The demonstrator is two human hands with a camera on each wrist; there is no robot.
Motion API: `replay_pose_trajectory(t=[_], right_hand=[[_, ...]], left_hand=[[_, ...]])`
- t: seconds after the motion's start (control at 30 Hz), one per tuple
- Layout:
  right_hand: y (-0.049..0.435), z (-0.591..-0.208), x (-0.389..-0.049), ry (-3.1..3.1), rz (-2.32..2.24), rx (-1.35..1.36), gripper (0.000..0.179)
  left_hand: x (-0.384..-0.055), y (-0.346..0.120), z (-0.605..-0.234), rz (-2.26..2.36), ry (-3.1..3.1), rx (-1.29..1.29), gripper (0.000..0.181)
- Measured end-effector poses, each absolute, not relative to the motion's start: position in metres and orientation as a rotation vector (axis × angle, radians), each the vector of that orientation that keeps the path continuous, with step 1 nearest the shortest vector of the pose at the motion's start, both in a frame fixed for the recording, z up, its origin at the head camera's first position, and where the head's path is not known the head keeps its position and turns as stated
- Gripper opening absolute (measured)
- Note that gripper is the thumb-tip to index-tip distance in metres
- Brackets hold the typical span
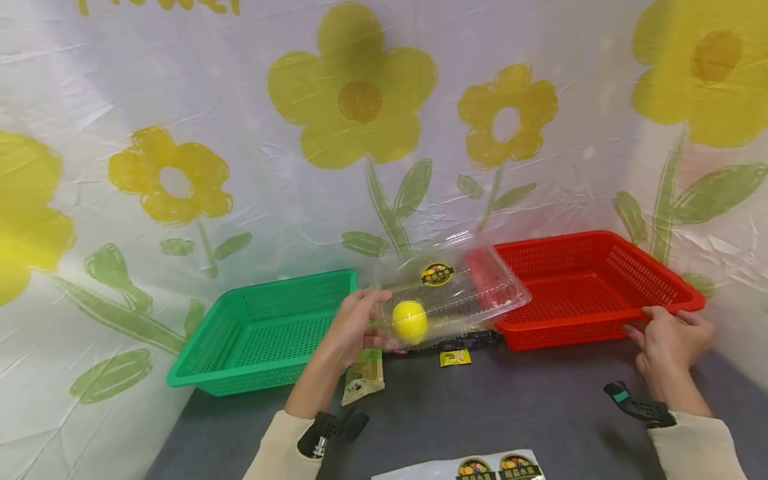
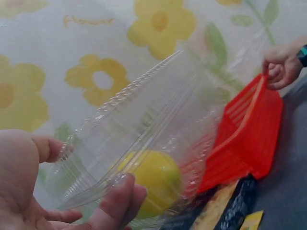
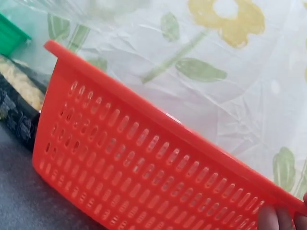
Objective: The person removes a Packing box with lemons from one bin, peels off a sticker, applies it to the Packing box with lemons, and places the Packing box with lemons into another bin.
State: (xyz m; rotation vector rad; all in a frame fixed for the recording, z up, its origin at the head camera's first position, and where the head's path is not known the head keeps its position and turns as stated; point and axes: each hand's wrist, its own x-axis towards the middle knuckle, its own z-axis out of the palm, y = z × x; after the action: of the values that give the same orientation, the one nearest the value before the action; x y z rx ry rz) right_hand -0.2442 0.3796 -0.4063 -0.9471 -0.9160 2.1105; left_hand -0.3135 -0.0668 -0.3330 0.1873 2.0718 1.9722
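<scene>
My left hand [image 1: 358,320] grips one end of a clear plastic clamshell box [image 1: 456,287], raised and tilted above the table. A yellow ball-shaped fruit [image 1: 411,322] lies in the box near my fingers. A round black fruit label [image 1: 437,274] is stuck on the lid. In the left wrist view, the thumb and fingers [image 2: 125,191] pinch the box's edge. My right hand [image 1: 675,340] holds the front rim of the red basket [image 1: 600,313] near its right corner, fingers under the rim. In the right wrist view only fingertips show at the basket's lower right.
A green basket [image 1: 264,333] stands at the left. Between the baskets lie a tan snack packet [image 1: 363,380], a small yellow packet [image 1: 455,357] and a dark package [image 2: 235,206], partly behind the box. A sheet of round labels [image 1: 468,467] lies at the front edge. A flowered curtain [image 1: 270,220] hangs behind.
</scene>
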Motion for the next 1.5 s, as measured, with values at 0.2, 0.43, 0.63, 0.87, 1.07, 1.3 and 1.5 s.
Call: replay_pose_trajectory(t=[0.2, 0.43, 0.63, 0.87, 1.07, 1.3, 1.5], right_hand=[[0.383, -0.408, -0.247, -0.72, 2.202, -0.86, 0.052], [0.386, -0.408, -0.246, -0.723, 2.251, -0.832, 0.044], [0.38, -0.408, -0.248, -0.692, 2.261, -0.852, 0.038], [0.383, -0.406, -0.247, -0.695, 2.275, -0.834, 0.036], [0.384, -0.407, -0.245, -0.699, 2.276, -0.861, 0.034], [0.383, -0.407, -0.244, -0.709, 2.275, -0.881, 0.032], [0.383, -0.406, -0.245, -0.732, 2.263, -0.897, 0.031]], left_hand=[[-0.337, -0.014, -0.32, 2.012, 1.999, 0.205, 0.065], [-0.356, 0.056, -0.325, 2.007, 2.016, 0.203, 0.047], [-0.368, 0.105, -0.335, 2.092, 2.104, 0.134, 0.036], [-0.367, 0.157, -0.347, 1.879, 2.46, 0.023, 0.043], [-0.355, 0.182, -0.356, 1.383, 2.869, 0.086, 0.042], [-0.352, 0.187, -0.353, 1.197, 2.92, 0.182, 0.036], [-0.348, 0.18, -0.346, 1.233, 2.918, 0.317, 0.04]])
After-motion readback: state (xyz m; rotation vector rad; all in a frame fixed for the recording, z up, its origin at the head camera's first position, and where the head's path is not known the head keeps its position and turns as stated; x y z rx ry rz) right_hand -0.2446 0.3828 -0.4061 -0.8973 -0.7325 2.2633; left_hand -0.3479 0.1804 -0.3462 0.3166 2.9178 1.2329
